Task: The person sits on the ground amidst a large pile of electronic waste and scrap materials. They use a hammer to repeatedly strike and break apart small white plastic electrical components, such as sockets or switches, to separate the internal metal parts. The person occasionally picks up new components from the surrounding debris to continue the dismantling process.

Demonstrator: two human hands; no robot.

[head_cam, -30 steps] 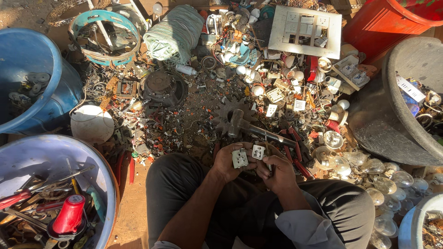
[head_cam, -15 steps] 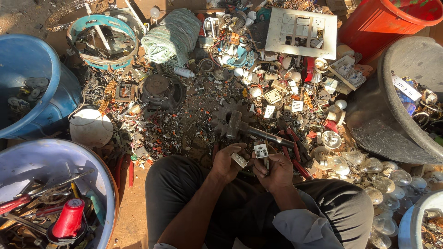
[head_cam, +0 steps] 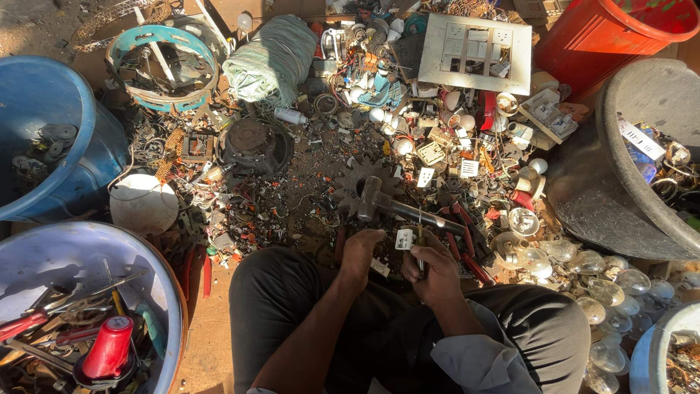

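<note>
Small white socket piece [head_cam: 405, 238] sits pinched at the right hand's [head_cam: 435, 271] fingertips, along with a thin screwdriver [head_cam: 420, 241]. Left hand [head_cam: 360, 255] is clenched just beside it; can't tell what's inside. Hammer [head_cam: 397, 206] lies just beyond, glass bulbs [head_cam: 583, 266] off right.

Glossy white plastic socket [head_cam: 405, 239], dull metal hammer [head_cam: 379, 202], clear glass bulbs [head_cam: 583, 263].

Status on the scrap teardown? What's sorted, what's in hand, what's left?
Done: bulbs piled at the person's right; metal bits lie in the grey tub and the blue tub. In hand: right hand holds a small white socket piece and a thin tool; left hand is by it, grip unclear. Hammer lies ahead. Left: a wide scrap heap and a white switch plate, unsorted.
</note>
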